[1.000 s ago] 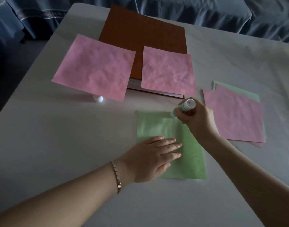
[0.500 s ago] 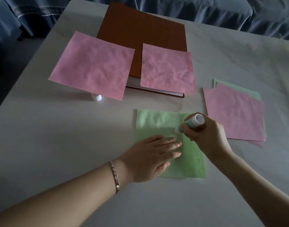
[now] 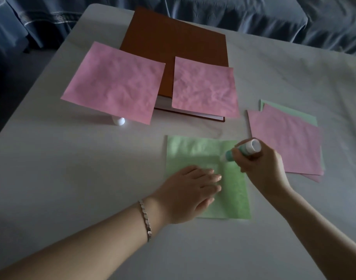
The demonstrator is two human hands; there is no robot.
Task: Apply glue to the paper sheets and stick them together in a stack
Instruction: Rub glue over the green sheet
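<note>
**Glue stick on the green sheet**

My left hand (image 3: 190,191) lies flat, fingers spread, pinning the green sheet (image 3: 235,190) to the white table (image 3: 72,178). My right hand (image 3: 259,166) is wrapped around the glue stick (image 3: 242,150), tilted, its tip touching the sheet near the middle. To the right, a pile of pink and green sheets (image 3: 288,138). Beyond, two pink sheets (image 3: 116,81) (image 3: 205,86) overlap the brown book (image 3: 173,39). The glue cap (image 3: 119,121) sits under the left one's edge.
</note>
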